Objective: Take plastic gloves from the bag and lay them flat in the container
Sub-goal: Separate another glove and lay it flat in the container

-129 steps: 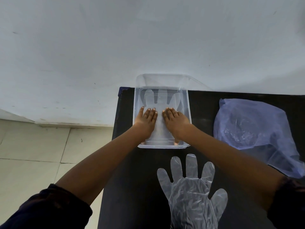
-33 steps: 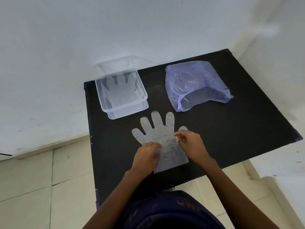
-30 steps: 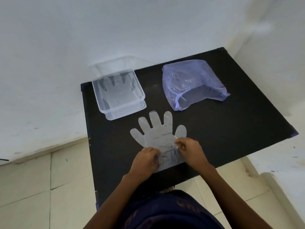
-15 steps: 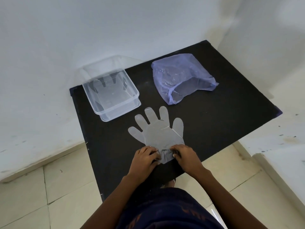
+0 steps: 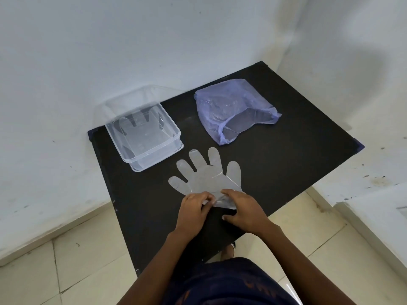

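Both your hands (image 5: pixel 217 208) pinch the glove (image 5: pixel 207 177) cuff; its fingers point up-frame, box (image 5: pixel 143 130) lies upper left.

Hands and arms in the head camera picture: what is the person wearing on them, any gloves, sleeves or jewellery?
Nothing is worn on either one. The left hand and right hand are bare, with no gloves, rings or watch showing, and both forearms are uncovered up to the picture's bottom edge. No sleeves appear in this view. Below the arms only a dark navy garment with faint orange markings is visible.
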